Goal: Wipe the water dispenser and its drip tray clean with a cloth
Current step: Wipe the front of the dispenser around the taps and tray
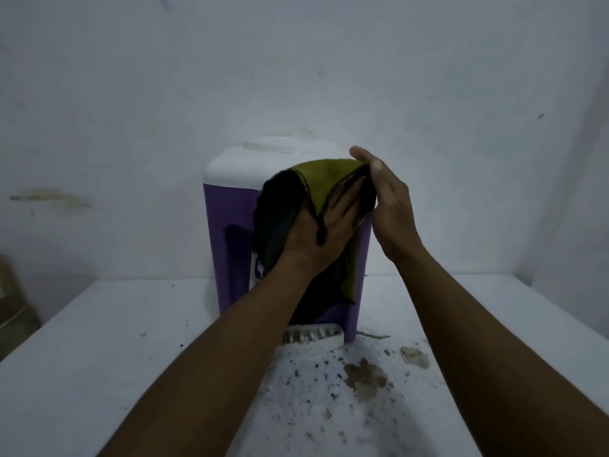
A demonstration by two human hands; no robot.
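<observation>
Fingers (344, 206) of the left hand (313, 239) lie straight, draped by a green-and-black cloth (324, 171), before the purple water dispenser (227, 225) at the table's (99, 324) far middle. Right hand (389, 199) touches the cloth's right edge; grip unclear. Advice: press flat, wiping down toward the drip tray (316, 341) below.

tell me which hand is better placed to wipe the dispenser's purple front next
Left. The left hand lies spread on the front of the dispenser with the cloth draped over its fingers, so it can likely wipe at once. The right hand is only at the cloth's top corner.
</observation>
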